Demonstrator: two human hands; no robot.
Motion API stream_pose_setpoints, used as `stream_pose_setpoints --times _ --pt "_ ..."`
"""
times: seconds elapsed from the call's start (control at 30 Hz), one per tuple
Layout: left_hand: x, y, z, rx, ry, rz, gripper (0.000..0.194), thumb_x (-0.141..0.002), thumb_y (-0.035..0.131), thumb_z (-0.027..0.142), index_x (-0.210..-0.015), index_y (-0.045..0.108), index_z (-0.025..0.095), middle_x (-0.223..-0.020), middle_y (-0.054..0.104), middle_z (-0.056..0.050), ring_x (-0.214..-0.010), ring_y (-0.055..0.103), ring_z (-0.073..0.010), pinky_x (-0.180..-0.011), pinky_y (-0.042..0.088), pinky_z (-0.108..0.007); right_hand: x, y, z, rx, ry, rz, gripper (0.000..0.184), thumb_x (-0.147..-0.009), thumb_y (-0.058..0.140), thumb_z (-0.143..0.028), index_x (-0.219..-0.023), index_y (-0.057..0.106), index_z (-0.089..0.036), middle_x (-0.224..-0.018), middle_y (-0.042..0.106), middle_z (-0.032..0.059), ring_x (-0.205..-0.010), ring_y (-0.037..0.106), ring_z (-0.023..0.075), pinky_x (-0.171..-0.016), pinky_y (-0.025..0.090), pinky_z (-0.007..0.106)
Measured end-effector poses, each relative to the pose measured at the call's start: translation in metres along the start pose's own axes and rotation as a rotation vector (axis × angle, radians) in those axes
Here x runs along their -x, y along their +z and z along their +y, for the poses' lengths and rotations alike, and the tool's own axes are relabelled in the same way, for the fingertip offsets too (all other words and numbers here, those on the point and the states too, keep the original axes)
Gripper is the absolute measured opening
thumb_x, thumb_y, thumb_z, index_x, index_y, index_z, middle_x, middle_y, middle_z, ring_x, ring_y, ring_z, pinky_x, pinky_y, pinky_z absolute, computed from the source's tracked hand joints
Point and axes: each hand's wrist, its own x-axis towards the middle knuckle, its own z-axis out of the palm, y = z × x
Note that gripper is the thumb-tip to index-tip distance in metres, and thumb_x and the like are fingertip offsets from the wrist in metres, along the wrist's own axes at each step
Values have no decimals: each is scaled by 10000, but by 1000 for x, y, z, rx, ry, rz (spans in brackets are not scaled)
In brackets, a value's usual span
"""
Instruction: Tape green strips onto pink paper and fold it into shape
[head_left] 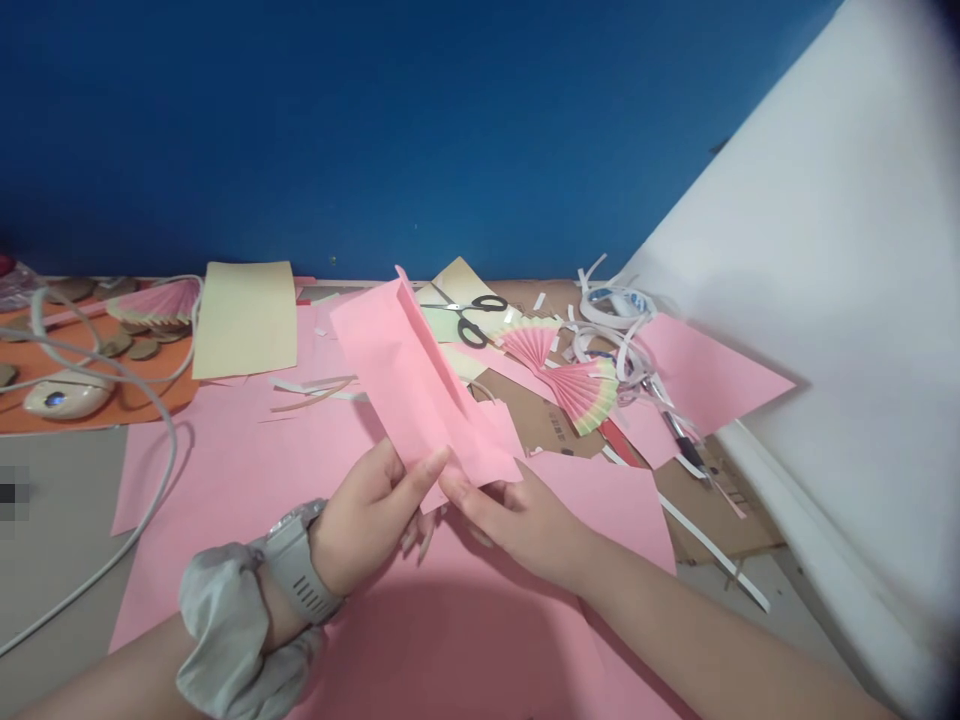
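A folded piece of pink paper is held up at its near end by both hands, its far end rising away from me. My left hand pinches the near left edge, thumb on top and fingers underneath. At the near right part, my right hand also grips with its thumb on the face, close beside the other thumb. A raised crease runs along the strip's right side. Large pink sheets lie below the hands. A grey watch and a grey scrunchie are on my left wrist.
Black-handled scissors, a pleated pink-green paper fan and coiled white strips lie behind. A pale yellow sheet stands at left, near a white mouse and cable. A white wall bounds the right.
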Motion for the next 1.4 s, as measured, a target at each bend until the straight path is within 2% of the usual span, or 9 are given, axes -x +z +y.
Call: stream_pose_setpoints --times 0.1,0.2,0.3,0.43,0.63,0.9,1.03,1.3,1.4 --pt "0 1 2 -43 3 10 380 -854 459 482 -640 500 170 -316 340 107 -260 351 -52 -318 410 -172 -1 1 0 -12 -24 31 401 -914 382 -390 -565 374 -193 -465 302 -71 -436 292 73 -442 266 219" --pt "1 1 3 -80 -3 27 451 -851 465 478 -514 456 177 -288 299 98 -255 354 -54 -332 426 -176 -1 2 1 12 -77 148 386 -905 412 -382 -571 375 -193 -475 348 -67 -453 335 77 -455 285 220" --pt "1 1 2 -126 -4 34 542 -856 456 474 -404 389 182 -287 329 70 -264 389 -55 -342 425 -171 -1 3 3 34 -109 222 364 -897 439 -391 -595 385 -195 -472 342 -77 -441 338 75 -451 286 220" --pt "2 -1 0 -222 -12 44 559 -870 409 495 -407 380 184 -293 358 63 -264 393 -55 -358 418 -169 -1 2 8 23 -121 273 389 -924 368 -427 -607 382 -202 -460 383 -69 -439 414 95 -468 341 232" --pt "2 -2 -1 -270 -19 53 559 -876 414 460 -395 330 188 -251 341 62 -246 378 -47 -370 362 -149 0 -4 12 276 -187 328 414 -966 283 -376 -609 396 -199 -501 466 -42 -498 480 107 -566 364 253" --pt "2 -1 0 -191 -38 1 407 -863 426 457 -560 454 187 -265 279 112 -222 371 -61 -295 266 -141 3 -7 9 425 -298 361 319 -973 252 -303 -698 384 -207 -598 482 -32 -555 467 119 -575 336 263" --pt "3 0 0 -184 -54 -17 441 -854 433 478 -522 422 188 -257 269 106 -221 364 -59 -300 270 -141 3 -9 10 483 -351 386 313 -973 219 -298 -701 349 -213 -609 434 -34 -546 422 121 -551 308 262" --pt "2 1 2 -187 -73 -43 595 -842 406 548 -377 298 193 -272 268 79 -237 350 -43 -317 307 -149 1 -17 10 796 -286 468 334 -961 224 -322 -652 297 -219 -507 314 -60 -439 328 121 -488 216 267" --pt "2 2 2 -182 -82 -30 526 -833 414 560 -465 391 185 -275 271 96 -236 347 -49 -306 288 -146 2 -17 8 819 -287 480 335 -959 222 -319 -644 281 -220 -505 304 -60 -438 319 123 -491 210 272"
